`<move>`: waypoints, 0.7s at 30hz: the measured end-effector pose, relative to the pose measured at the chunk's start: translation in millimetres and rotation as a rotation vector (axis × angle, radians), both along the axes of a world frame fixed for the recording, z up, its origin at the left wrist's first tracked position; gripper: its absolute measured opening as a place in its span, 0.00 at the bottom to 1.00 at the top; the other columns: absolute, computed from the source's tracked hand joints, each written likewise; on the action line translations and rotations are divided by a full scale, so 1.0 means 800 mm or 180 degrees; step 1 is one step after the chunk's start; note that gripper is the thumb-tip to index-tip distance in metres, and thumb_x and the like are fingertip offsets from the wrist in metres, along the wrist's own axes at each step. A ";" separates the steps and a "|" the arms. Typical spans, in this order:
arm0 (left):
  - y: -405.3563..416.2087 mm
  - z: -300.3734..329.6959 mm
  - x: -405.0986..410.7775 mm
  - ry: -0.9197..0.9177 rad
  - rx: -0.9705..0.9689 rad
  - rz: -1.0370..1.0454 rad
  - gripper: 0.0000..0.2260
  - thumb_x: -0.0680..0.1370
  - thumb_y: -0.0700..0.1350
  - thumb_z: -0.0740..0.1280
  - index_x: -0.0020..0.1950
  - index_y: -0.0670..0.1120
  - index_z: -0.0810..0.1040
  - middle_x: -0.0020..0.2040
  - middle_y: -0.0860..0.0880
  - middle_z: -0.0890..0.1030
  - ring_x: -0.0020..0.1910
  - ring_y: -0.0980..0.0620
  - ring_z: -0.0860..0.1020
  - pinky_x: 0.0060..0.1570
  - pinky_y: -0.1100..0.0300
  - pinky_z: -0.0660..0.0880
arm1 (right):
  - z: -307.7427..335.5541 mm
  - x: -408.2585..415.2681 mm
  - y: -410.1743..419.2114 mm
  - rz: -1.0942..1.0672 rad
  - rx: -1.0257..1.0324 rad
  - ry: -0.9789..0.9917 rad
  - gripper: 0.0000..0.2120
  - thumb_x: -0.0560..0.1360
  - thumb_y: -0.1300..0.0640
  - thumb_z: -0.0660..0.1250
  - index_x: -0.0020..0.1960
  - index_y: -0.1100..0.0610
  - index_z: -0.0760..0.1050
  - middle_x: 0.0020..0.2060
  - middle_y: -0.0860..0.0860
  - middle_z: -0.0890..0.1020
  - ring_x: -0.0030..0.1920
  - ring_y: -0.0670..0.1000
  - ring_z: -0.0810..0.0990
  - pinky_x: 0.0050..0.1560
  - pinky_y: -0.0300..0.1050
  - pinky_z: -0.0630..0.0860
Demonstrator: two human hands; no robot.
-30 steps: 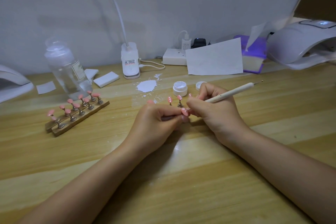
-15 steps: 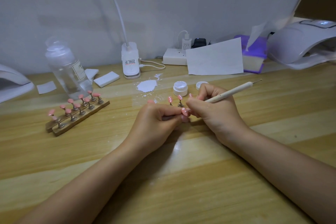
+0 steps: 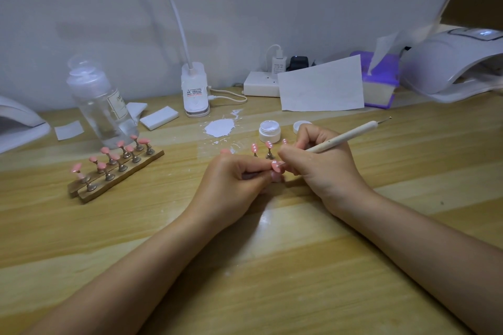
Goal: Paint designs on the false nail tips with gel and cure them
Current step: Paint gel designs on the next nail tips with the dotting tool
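Observation:
My left hand (image 3: 234, 185) pinches the stem of a small stand that carries a pink nail tip (image 3: 276, 165) with white dots. My right hand (image 3: 321, 163) grips a cream dotting pen (image 3: 351, 136), its fine point touching that tip. Just behind my fingers stand other pink dotted tips (image 3: 269, 145) on metal stands. An open white gel pot (image 3: 269, 131) sits behind them, its lid (image 3: 300, 125) beside it. At the left a wooden holder (image 3: 114, 174) carries several plain pink tips. A white curing lamp (image 3: 451, 62) sits at the far right.
A clear bottle (image 3: 99, 100) stands behind the wooden holder. A white smear of gel (image 3: 219, 127) lies on the wooden desk (image 3: 272, 266). Along the wall are a lamp base (image 3: 195, 90), a power strip (image 3: 261, 84), a paper sheet (image 3: 322, 87) and a purple tissue box (image 3: 379, 81). Another white lamp (image 3: 19, 122) is at the left edge.

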State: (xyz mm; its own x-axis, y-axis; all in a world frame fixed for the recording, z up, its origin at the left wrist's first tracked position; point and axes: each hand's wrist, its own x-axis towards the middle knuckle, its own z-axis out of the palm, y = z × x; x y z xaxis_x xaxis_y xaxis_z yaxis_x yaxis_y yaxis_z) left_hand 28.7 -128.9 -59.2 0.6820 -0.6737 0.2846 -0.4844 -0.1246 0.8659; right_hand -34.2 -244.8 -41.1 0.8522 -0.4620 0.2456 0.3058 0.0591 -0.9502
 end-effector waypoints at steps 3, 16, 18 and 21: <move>0.000 0.000 0.000 0.0009 -0.0001 -0.0007 0.06 0.73 0.37 0.69 0.46 0.44 0.84 0.41 0.55 0.84 0.38 0.70 0.75 0.46 0.62 0.77 | 0.001 0.000 0.000 -0.0025 -0.0019 -0.0005 0.19 0.69 0.76 0.61 0.28 0.59 0.61 0.15 0.46 0.69 0.18 0.42 0.73 0.21 0.28 0.66; 0.000 -0.001 0.002 -0.0022 -0.0018 -0.0046 0.07 0.73 0.37 0.69 0.46 0.46 0.84 0.41 0.58 0.83 0.39 0.68 0.77 0.43 0.65 0.77 | 0.001 0.000 0.001 -0.0058 -0.0025 -0.0004 0.19 0.69 0.77 0.61 0.28 0.59 0.60 0.15 0.44 0.67 0.18 0.41 0.72 0.21 0.30 0.68; -0.001 -0.001 0.002 -0.0040 -0.0023 -0.0059 0.06 0.73 0.38 0.69 0.47 0.46 0.84 0.41 0.59 0.83 0.38 0.69 0.76 0.42 0.66 0.76 | 0.001 0.000 0.001 -0.0051 -0.0049 0.0012 0.19 0.69 0.77 0.61 0.28 0.59 0.61 0.14 0.45 0.68 0.18 0.41 0.71 0.21 0.28 0.67; -0.001 -0.002 0.002 -0.0043 -0.0043 -0.0087 0.06 0.73 0.37 0.69 0.47 0.43 0.84 0.41 0.59 0.83 0.37 0.73 0.74 0.42 0.70 0.74 | 0.001 -0.001 0.001 -0.0054 -0.0054 0.0029 0.19 0.69 0.77 0.60 0.28 0.59 0.60 0.14 0.45 0.67 0.17 0.40 0.70 0.21 0.28 0.65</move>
State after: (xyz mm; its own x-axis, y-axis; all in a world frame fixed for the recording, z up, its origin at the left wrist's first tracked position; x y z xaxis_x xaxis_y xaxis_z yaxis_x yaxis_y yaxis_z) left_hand 30.7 -129.7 -61.1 0.6595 -0.6880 0.3028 -0.4991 -0.0996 0.8608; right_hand -34.8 -243.9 -40.3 0.8466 -0.4721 0.2458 0.2980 0.0378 -0.9538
